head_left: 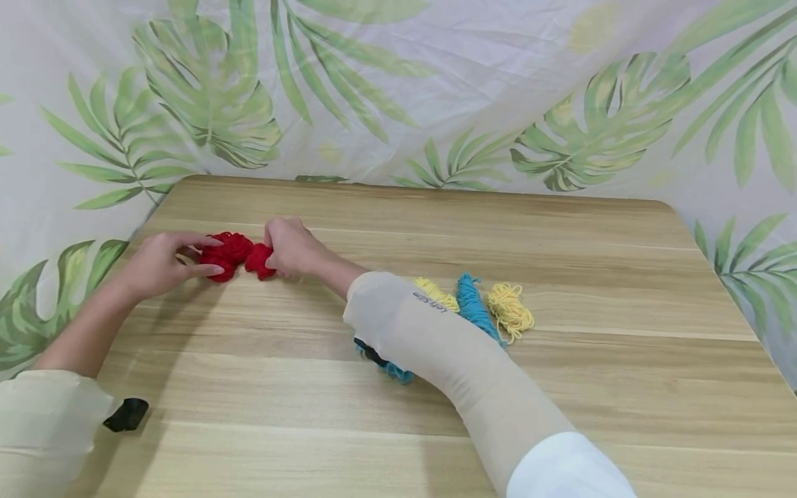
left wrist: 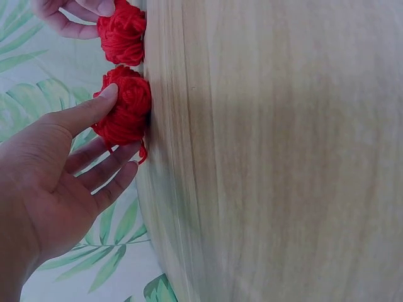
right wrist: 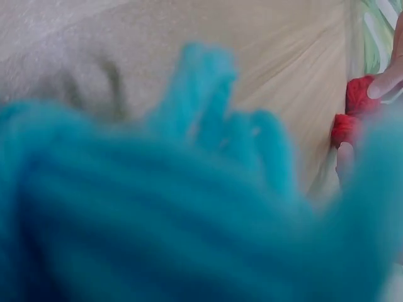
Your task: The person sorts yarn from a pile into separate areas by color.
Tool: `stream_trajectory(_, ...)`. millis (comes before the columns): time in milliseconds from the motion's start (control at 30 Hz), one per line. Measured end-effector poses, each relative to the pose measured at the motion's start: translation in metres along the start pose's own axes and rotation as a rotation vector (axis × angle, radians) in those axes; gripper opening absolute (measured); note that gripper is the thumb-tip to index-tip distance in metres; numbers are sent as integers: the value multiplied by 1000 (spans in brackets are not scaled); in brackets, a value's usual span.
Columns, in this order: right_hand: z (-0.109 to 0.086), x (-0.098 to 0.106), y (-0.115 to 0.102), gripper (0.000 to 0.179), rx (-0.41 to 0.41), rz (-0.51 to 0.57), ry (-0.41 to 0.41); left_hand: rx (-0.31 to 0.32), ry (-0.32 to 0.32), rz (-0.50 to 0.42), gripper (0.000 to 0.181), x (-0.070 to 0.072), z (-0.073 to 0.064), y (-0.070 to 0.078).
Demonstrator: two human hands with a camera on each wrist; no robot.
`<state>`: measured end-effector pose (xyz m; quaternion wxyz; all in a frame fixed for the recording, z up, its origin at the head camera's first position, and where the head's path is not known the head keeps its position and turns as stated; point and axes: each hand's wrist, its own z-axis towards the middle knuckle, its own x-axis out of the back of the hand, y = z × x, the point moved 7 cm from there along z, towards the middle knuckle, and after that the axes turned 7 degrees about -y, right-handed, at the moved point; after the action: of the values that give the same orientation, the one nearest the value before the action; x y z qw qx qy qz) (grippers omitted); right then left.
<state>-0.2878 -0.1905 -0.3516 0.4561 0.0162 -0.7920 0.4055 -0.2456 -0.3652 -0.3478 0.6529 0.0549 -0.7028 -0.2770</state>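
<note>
On the far left of the table, my left hand (head_left: pixel 158 266) has its thumb and fingers on either side of a red yarn ball (head_left: pixel 222 257). The left wrist view shows the thumb on this ball (left wrist: pixel 126 107) and the lower fingers spread below it. Right beside it, my right hand (head_left: pixel 291 245) grips a second red yarn ball (head_left: pixel 258 261) from the right side. That ball (left wrist: pixel 121 34) is at the top in the left wrist view. Blurred blue yarn (right wrist: pixel 145 207) fills much of the right wrist view, close to the camera.
Under and beside the right sleeve lie a blue yarn bundle (head_left: pixel 474 308), a yellow one (head_left: pixel 438 294) and more blue yarn (head_left: pixel 401 375). Another yellow bundle (head_left: pixel 510 310) lies farther right. A leaf-print cloth (head_left: pixel 373 83) hangs behind the wooden table (head_left: pixel 623 387).
</note>
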Motion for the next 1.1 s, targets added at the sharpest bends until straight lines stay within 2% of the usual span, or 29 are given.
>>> stream_trajectory(200, 0, -4, -3, 11, 9, 7, -10, 1, 3, -5, 41, 0, 1, 1)
stream_trajectory(433, 2, -5, -7, 27, 71, -95, 3, 12, -7, -4, 42, 0, 3, -1)
stream_trajectory(667, 0, -5, -5, 39, 70, -66, -14, 24, -17, 0, 42, -1, 4, 0)
stream_trajectory(1100, -6, 2, -2, 47, 50, -31, -35, 33, -40, -4, 43, 0, 3, -2)
